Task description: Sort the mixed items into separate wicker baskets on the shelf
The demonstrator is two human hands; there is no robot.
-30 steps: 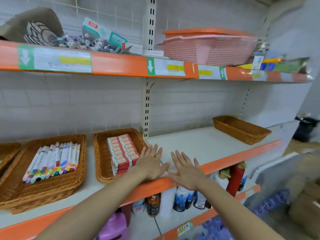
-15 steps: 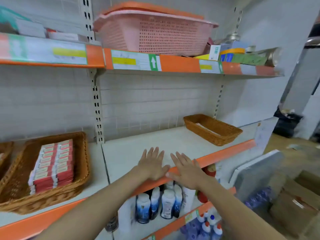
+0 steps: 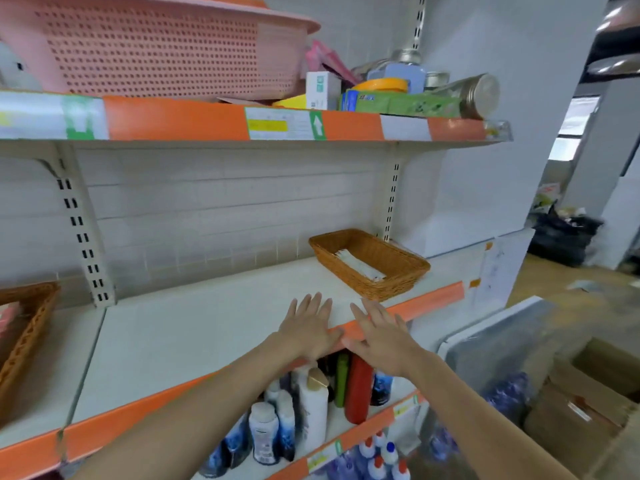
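A brown wicker basket [image 3: 394, 261] stands at the right end of the white middle shelf [image 3: 194, 327], with a flat white packet [image 3: 360, 265] lying inside it. My left hand [image 3: 308, 323] and my right hand [image 3: 381, 332] are side by side at the shelf's orange front edge, fingers straight and spread, holding nothing. Both hands are well short of that basket. Another wicker basket [image 3: 24, 337] is cut off at the left edge, with a bit of a red and white box showing in it.
A pink plastic basket [image 3: 162, 46], boxes and jars [image 3: 481, 95] fill the top shelf. Bottles [image 3: 311, 410] stand on the shelf below my hands. Cardboard boxes [image 3: 588, 400] and a grey panel [image 3: 498, 341] sit on the floor to the right.
My view has swung to the right: the marker basket has gone out of view, the box basket has slid to the left edge, and the right basket is nearer. My hands stay open.
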